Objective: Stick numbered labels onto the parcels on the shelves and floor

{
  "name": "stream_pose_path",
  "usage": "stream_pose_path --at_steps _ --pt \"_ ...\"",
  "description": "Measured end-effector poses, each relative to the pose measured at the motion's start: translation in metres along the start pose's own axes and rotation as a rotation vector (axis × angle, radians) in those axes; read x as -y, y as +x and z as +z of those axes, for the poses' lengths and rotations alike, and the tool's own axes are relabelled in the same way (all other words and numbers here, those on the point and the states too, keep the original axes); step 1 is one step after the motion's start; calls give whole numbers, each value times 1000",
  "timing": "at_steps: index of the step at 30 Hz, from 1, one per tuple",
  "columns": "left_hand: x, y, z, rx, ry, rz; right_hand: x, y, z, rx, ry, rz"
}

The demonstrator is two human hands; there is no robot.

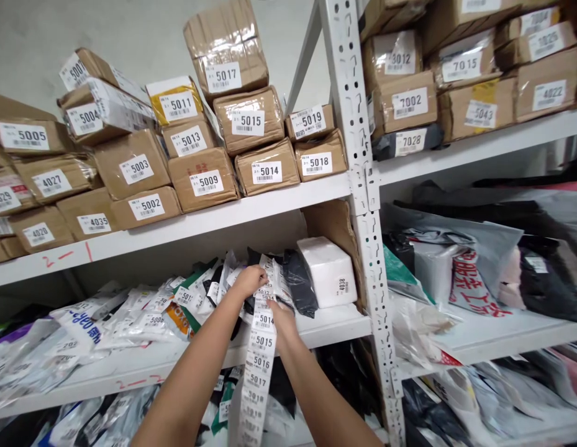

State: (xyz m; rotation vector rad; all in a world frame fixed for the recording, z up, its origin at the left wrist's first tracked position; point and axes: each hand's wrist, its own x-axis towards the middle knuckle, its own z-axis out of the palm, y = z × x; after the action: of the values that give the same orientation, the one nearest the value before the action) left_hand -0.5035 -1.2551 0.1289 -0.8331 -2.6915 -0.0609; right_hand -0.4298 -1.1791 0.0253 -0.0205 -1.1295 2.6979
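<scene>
A long strip of white printed labels (261, 360) with numbers and barcodes hangs down between my forearms, past the shelf edge. My right hand (282, 320) is closed on the strip's upper part from its right side. My left hand (252, 280) is just above and to the left, fingers curled together near the strip's top end; what they pinch is hidden. Behind the hands stand plastic mailing bags, among them a grey-white labelled bag (279, 279) and a black bag (301, 282). A white wrapped box (328, 273) marked 4038 sits to their right.
Numbered cardboard boxes (203, 181) are stacked on the upper shelf (251, 210). A perforated white post (358, 149) stands at right, with another bay beyond holding boxes and bags. More plastic parcels (130, 316) fill the middle shelf leftward; others lie below.
</scene>
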Motion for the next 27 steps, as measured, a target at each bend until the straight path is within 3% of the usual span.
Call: stream_pose_path --at_steps 5,9,13,18,22,27 --pt "1 -2 3 -34 -28 -53 17 -51 -10 82 -16 107" --pt "6 -3 4 -76 -58 -69 21 -67 -23 141 -49 180" --pt "10 -8 -4 -27 -108 49 20 -66 -39 173 -101 97" --pt "-4 -14 -16 -4 -133 189 29 -56 -51 350 -165 -47" --pt "-25 -13 -18 106 -185 343 30 -37 -48 203 -188 -109" --pt "-29 -12 -15 144 -234 266 21 -4 -33 -21 -192 -108"
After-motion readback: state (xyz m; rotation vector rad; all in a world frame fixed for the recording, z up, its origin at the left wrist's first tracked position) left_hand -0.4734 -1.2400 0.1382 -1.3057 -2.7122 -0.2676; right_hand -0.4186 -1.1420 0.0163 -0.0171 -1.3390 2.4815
